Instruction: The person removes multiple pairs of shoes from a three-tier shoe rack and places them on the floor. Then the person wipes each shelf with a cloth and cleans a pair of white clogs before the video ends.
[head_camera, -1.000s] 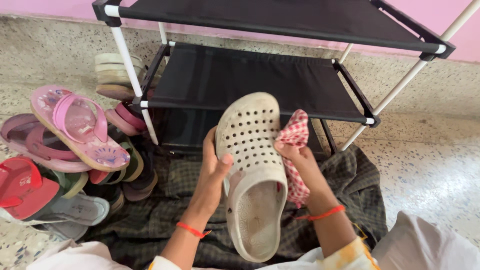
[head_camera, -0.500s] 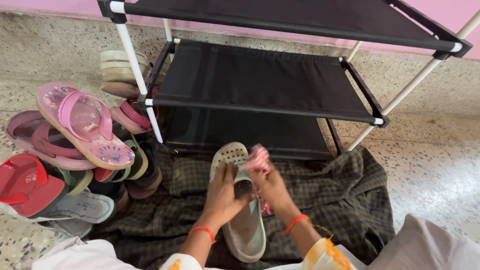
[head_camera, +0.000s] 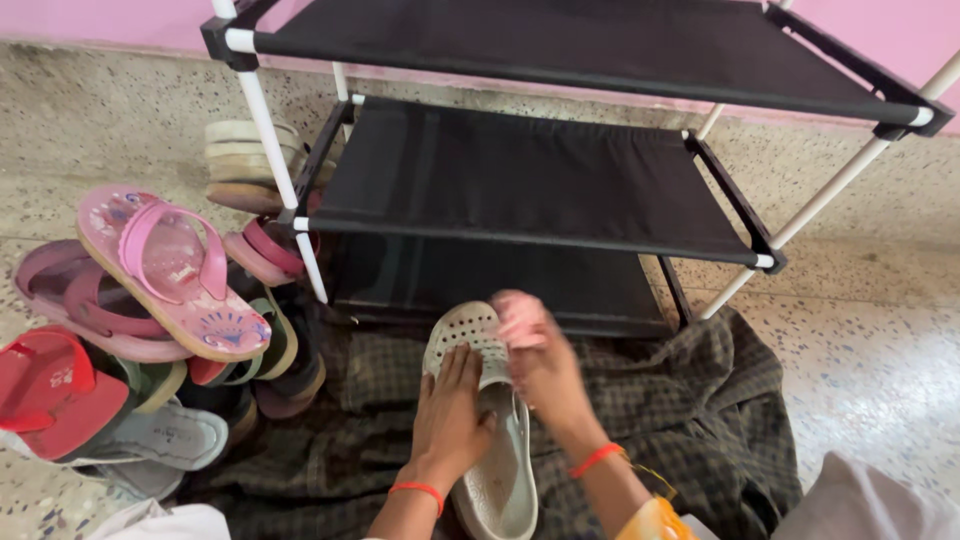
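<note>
Currently my left hand (head_camera: 452, 412) presses flat on the side of a cream perforated clog (head_camera: 487, 420), fingers spread over its upper, holding it down. Clog lies on the dark checked cloth (head_camera: 680, 400) spread on the floor, toe pointing toward the rack, heel toward me. My right hand (head_camera: 545, 372) is clenched around a red-and-white cloth (head_camera: 518, 318), blurred, pressed against the clog's toe area. Both wrists carry a red thread band. Black fabric shoe rack (head_camera: 520, 175) with white poles stands just beyond the clog; 3 tiers visible, nothing on them. To my left, a pile of footwear: pink sandal (head_camera: 170, 270) on top, red slipper (head_camera: 50, 390) at the near edge, grey slipper (head_camera: 165, 437) beneath. Speckled terrazzo floor (head_camera: 870, 340) all round.
</note>
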